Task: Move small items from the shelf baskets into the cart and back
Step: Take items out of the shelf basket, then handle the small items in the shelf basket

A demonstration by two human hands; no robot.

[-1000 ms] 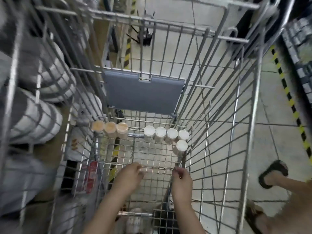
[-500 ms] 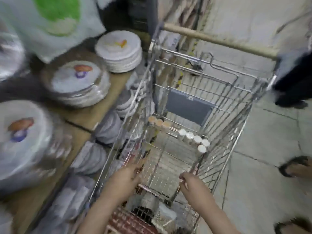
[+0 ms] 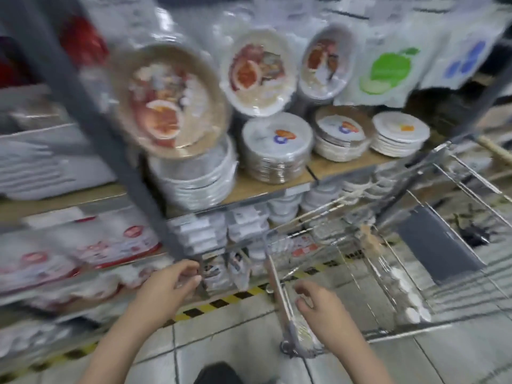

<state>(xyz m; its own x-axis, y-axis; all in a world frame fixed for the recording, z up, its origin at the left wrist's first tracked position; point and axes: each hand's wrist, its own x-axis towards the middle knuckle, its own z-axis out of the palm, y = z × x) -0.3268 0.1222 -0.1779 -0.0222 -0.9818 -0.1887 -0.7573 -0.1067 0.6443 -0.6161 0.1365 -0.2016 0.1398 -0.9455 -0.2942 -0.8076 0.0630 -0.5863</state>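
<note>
Looking down through a motion-blurred view, a person is crouching or standing before a store shelf (image 3: 277,187) with a wire cart (image 3: 388,273) at the right. The left hand (image 3: 169,289) is reaching toward the low shelf area, its fingers curling loosely near a metal upright; whether it is gripping anything cannot be told through the blur. The right hand (image 3: 321,309) is hovering just beside the cart's near left corner post (image 3: 279,295), fingers bent and spread apart, holding nothing that can be seen. Inside the cart, a row of small white-capped items (image 3: 404,289) is lying along the right side of the wire floor, with a few tan-capped items (image 3: 368,236) farther back, too smeared to make out clearly. A grey flap (image 3: 435,245) is hanging at the cart's far end. On the wooden shelf, stacks of wrapped white plates (image 3: 277,151) are sitting in a row, with larger plate packs (image 3: 166,98) bearing food pictures leaning above them. A bag with a green apple print (image 3: 388,70) is hanging at the far right. Lower shelves at the left are holding flat packs with red labels (image 3: 83,245). Black and yellow tape (image 3: 221,300) is running along the tiled floor (image 3: 221,350) under the shelf edge.
</note>
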